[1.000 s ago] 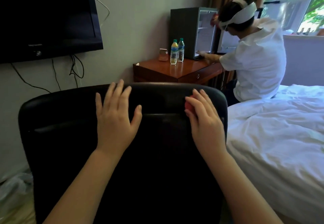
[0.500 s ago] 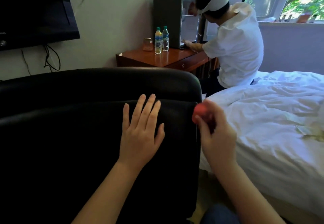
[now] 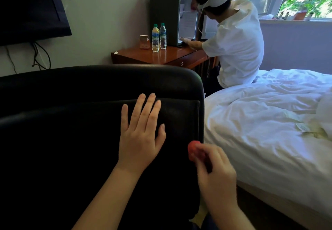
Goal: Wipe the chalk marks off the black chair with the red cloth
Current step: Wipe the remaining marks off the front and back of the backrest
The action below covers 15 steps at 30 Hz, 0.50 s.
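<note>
I read the left hand (image 3: 140,139) with fingers (image 3: 150,107) straight and slightly spread, lying flat on the back of the black chair (image 3: 71,139). The right hand (image 3: 217,174), blurred, curls its fingers round the bunched red cloth (image 3: 195,149) at the chair's right edge, beside the white bed (image 3: 269,130). Two bottles (image 3: 159,37) stand on the bench (image 3: 168,56) beyond.

counter (image 3: 172,57): glossy reddish-brown wood, against the wall | on it: 2 green-capped plastic bottles side by side, 1 yellowish (image 3: 155,38), 1 clear (image 3: 163,36); small brown box (image 3: 144,42) just left of them; grey mini fridge (image 3: 164,14) behind, at the right | bed (image 3: 269,184): rumpled white duvet (image 3: 260,121); person in white shirt (image 3: 239,50) seated on far edge
</note>
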### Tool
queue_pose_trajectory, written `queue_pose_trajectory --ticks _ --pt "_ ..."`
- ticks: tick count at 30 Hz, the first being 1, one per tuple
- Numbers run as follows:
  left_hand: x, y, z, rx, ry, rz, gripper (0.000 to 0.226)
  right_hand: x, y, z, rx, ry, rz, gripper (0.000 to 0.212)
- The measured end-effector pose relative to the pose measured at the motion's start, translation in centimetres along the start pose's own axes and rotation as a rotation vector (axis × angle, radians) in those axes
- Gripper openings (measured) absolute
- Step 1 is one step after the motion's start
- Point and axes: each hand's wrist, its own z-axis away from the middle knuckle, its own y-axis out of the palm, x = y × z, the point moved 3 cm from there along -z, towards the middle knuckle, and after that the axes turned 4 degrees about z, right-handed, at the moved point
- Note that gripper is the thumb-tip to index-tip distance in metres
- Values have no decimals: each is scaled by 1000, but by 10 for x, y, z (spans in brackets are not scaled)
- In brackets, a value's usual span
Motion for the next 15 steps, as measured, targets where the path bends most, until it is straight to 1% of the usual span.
queue_pose_trajectory --ticks 1,4,7,9,11,15 --pt "-1 0 0 -4 -1 4 50 0 -4 -12 -2 16 -6 26" --pt "-3 -1 -1 -5 -1 11 50 12 -10 -67 -111 -7 -35 24" --pt "-4 -1 0 -7 9 8 50 22 2 -94 -118 -43 -83 21" --pt "-3 -1 0 -12 11 20 50 15 9 -80 -128 -20 -36 23" --pt "-3 0 1 -11 8 25 51 2 11 -47 -116 55 -36 27" --pt "-5 0 4 -8 -3 16 52 -24 3 39 -9 142 -89 41"
